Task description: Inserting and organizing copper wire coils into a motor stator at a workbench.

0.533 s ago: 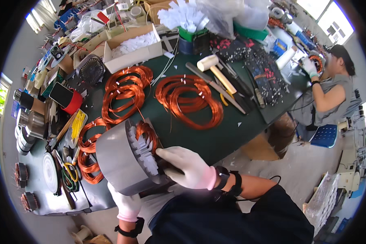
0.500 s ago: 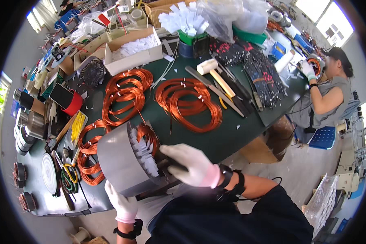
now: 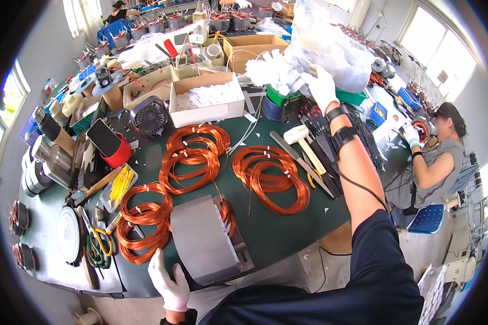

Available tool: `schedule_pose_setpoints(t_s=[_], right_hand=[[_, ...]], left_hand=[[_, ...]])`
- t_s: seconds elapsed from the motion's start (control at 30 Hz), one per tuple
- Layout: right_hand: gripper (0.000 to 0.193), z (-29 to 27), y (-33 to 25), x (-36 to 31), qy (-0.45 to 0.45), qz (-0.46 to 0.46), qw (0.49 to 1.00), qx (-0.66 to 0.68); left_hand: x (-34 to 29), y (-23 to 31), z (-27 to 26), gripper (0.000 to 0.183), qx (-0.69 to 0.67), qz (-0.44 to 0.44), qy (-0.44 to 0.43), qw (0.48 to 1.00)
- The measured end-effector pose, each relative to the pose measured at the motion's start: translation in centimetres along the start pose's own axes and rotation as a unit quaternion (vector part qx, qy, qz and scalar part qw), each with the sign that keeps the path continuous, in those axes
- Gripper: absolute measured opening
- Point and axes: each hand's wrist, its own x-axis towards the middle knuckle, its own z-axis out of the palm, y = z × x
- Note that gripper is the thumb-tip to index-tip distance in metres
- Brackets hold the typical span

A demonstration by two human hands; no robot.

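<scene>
Grey cylinder (image 3: 203,238) lies at the near edge of our counter (image 3: 279,233), axis roughly left to right. Our left hand (image 3: 169,281), fingers spread and empty, is nearer, just beside its left side. Our right hand (image 3: 321,89) reaches well forward-right, beside white strips (image 3: 274,70); we cannot tell whether it grips any. Copper coils (image 3: 268,162) and a mallet (image 3: 296,134) lie between.

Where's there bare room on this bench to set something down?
Bare green tabletop shows right of the grey cylinder, in front of the copper coils beside the mallet. A smaller patch lies between the white disc and the far-left cores. It's crowded around the phone and yellow strips, and by the right hand, near white slips and plastic bag.
</scene>
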Motion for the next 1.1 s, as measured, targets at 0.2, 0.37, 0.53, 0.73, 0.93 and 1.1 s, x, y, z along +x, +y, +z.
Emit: schedule_pose_setpoints(t_s=[0.2, 0.37, 0.53, 0.73, 0.93, 1.1], right_hand=[[0.050, 0.8, 3.3, 0.5, -0.055, 0.080, 0.992, 0.076], [0.039, 0.0, 2.9, -1.8, -0.111, 0.236, 0.949, 0.178], [0.036, -0.4, 3.0, -0.1, 0.045, -0.010, 0.992, -0.117], [0.033, 2.7, -8.6, 1.9, -0.028, -0.127, 0.990, -0.047], [0.063, 5.9, -12.5, 3.6, -0.106, -0.245, 0.885, -0.383], [0.038, 5.2, -13.4, 4.4, -0.139, -0.239, 0.885, -0.374]], left_hand=[[-0.3, -0.3, -0.2, 0.061, 0.016, -0.005, -0.001, 1.000], [-0.4, -0.6, 0.0, 0.057, 0.029, 0.002, -0.003, 1.000], [0.0, -0.2, 0.4, 0.054, 0.014, 0.002, -0.005, 1.000], [-0.4, -0.3, 0.1, 0.054, 0.040, 0.000, 0.000, 0.999], [-0.4, -0.4, 0.1, 0.053, 0.030, -0.008, 0.009, 0.999], [-0.3, -0.3, 0.0, 0.052, 0.023, 0.008, 0.023, 0.999]])
